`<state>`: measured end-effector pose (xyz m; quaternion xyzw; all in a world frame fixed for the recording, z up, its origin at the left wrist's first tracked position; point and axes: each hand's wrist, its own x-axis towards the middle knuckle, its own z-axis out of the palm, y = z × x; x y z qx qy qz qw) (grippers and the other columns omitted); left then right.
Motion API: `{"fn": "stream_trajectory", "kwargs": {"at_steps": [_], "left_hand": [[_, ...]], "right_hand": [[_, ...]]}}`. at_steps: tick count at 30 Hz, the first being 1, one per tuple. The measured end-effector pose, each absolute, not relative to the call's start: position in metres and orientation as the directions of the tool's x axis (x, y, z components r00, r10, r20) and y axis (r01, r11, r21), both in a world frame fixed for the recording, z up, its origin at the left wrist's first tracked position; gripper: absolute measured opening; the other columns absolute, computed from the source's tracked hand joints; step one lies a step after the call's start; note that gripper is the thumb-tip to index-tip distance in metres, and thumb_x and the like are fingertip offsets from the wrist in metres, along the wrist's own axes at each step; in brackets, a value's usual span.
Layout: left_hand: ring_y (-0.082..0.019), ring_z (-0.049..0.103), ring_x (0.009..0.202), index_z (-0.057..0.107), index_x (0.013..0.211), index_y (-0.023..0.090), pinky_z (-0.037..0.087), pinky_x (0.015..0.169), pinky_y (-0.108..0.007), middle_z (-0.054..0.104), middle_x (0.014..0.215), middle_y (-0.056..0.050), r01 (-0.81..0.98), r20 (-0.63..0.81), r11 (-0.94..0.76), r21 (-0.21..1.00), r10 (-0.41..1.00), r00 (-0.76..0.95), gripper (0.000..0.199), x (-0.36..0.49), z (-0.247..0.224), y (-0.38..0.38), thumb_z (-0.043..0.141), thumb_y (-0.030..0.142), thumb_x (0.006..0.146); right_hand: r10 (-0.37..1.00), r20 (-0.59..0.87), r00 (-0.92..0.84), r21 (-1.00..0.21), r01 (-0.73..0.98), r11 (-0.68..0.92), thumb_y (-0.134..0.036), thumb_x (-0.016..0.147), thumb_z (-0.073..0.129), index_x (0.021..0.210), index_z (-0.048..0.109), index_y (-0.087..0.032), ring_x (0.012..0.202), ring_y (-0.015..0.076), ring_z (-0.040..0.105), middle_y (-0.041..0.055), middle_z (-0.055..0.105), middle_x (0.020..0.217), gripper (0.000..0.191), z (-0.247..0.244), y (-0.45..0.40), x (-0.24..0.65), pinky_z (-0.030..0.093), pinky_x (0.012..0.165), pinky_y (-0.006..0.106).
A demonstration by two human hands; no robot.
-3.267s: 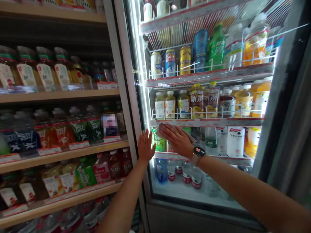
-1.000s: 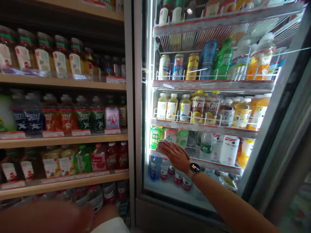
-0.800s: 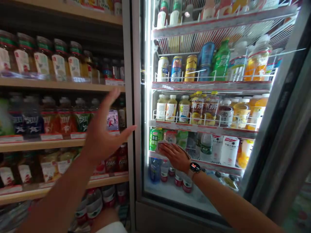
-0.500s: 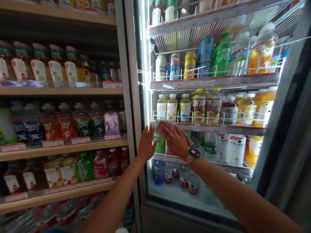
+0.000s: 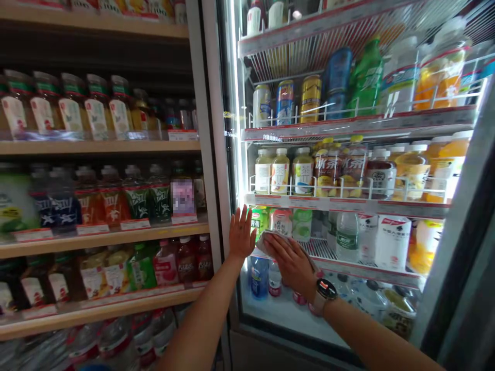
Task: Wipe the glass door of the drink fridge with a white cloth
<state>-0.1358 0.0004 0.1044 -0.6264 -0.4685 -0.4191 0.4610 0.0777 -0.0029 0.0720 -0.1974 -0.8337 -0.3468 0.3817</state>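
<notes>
My left hand (image 5: 242,234) lies with its fingers spread against the left edge of the fridge's glass door (image 5: 278,322), holding nothing. To its right, my right hand (image 5: 290,257) presses a pale cloth (image 5: 264,244) on the glass, in front of the fourth shelf's edge. A watch (image 5: 325,289) is on the right wrist. Green and red-labelled drink packs (image 5: 280,221) show behind the glass just above the cloth. Part of the cloth is hidden under the palm.
Lit fridge shelves hold cans (image 5: 285,102), tea bottles (image 5: 302,171) and white packs (image 5: 392,242). On the left, wooden shelves (image 5: 100,147) carry rows of bottles (image 5: 93,105). A grey frame post (image 5: 211,129) stands between them. Large bottles (image 5: 112,340) lie low at the left.
My right hand and the cloth have moved down the glass from the third shelf's edge. My left hand stays by the door's edge. The view has shifted slightly.
</notes>
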Motion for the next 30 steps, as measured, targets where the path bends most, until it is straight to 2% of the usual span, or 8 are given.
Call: {"fn": "stream_trajectory", "kwargs": {"at_steps": [5,8,11,15,20,24,27,30], "left_hand": [[-0.026,0.011,0.151,0.01,0.156,0.018,0.019,0.121,-0.048,0.024,0.161,-0.013,0.978,0.954,-0.157,-0.134,0.247,0.171,0.063,-0.137,0.1,0.003,0.031,0.036,0.1],[-0.024,0.01,0.151,0.013,0.156,0.018,0.019,0.122,-0.048,0.024,0.16,-0.013,0.976,0.955,-0.19,-0.109,0.251,0.155,0.062,-0.137,0.099,0.004,0.034,0.034,0.1],[-0.025,0.009,0.151,0.014,0.156,0.017,0.018,0.122,-0.049,0.024,0.16,-0.013,0.976,0.956,-0.186,-0.117,0.244,0.161,0.062,-0.137,0.099,0.004,0.032,0.035,0.1],[-0.024,0.011,0.151,0.011,0.156,0.018,0.019,0.122,-0.048,0.026,0.16,-0.012,0.979,0.956,-0.148,-0.141,0.237,0.174,0.061,-0.136,0.1,0.003,0.03,0.035,0.1],[-0.025,0.012,0.151,0.012,0.156,0.019,0.021,0.121,-0.048,0.027,0.16,-0.012,0.983,0.953,-0.137,-0.12,0.261,0.153,0.061,-0.135,0.1,0.001,0.031,0.034,0.1],[-0.024,0.011,0.151,0.013,0.156,0.018,0.02,0.122,-0.047,0.027,0.16,-0.012,0.979,0.961,-0.154,-0.131,0.223,0.164,0.06,-0.135,0.099,0.003,0.029,0.035,0.101],[-0.024,0.01,0.151,0.012,0.156,0.018,0.019,0.122,-0.048,0.025,0.161,-0.012,0.975,0.965,-0.175,-0.136,0.2,0.171,0.061,-0.136,0.098,0.005,0.029,0.037,0.101],[-0.025,0.012,0.151,0.012,0.156,0.019,0.02,0.122,-0.049,0.024,0.161,-0.013,0.976,0.966,-0.173,-0.132,0.199,0.166,0.062,-0.136,0.098,0.006,0.032,0.036,0.101]], "right_hand": [[0.112,0.826,-0.553,0.343,0.649,0.679,-0.011,0.091,0.043,0.156,0.022,-0.018,0.147,0.0244,0.028,0.0084,0.032,0.159,0.069,0.127,-0.004,0.06,0.017,0.121,0.049],[0.102,0.845,-0.524,0.327,0.66,0.677,-0.012,0.092,0.043,0.157,0.016,-0.017,0.148,0.0259,0.026,0.0098,0.03,0.16,0.071,0.141,0.001,0.052,0.014,0.121,0.051],[0.072,0.837,-0.542,0.364,0.651,0.667,-0.013,0.092,0.043,0.157,0.019,-0.016,0.146,0.0263,0.03,0.0116,0.036,0.157,0.069,0.122,0.003,0.053,0.014,0.121,0.05],[0.065,0.807,-0.586,0.407,0.634,0.657,-0.008,0.09,0.041,0.152,0.033,-0.015,0.14,0.0236,0.039,0.0102,0.047,0.151,0.063,0.066,-0.002,0.067,0.016,0.12,0.047],[0.11,0.776,-0.621,0.407,0.626,0.665,-0.005,0.085,0.043,0.15,0.037,-0.017,0.138,0.0226,0.043,0.0077,0.048,0.15,0.066,0.029,-0.008,0.081,0.023,0.118,0.045],[0.118,0.788,-0.604,0.386,0.635,0.669,-0.006,0.088,0.042,0.15,0.038,-0.018,0.141,0.0218,0.039,0.0061,0.043,0.153,0.064,0.063,-0.008,0.075,0.019,0.12,0.045],[0.127,0.826,-0.549,0.345,0.67,0.657,-0.011,0.092,0.043,0.152,0.034,-0.017,0.145,0.0233,0.03,0.0077,0.037,0.157,0.061,0.101,-0.006,0.062,0.015,0.121,0.048],[0.127,0.859,-0.495,0.315,0.708,0.632,-0.014,0.093,0.043,0.153,0.03,-0.016,0.147,0.0234,0.027,0.0092,0.034,0.158,0.062,0.118,-0.003,0.051,0.013,0.121,0.048]]}}
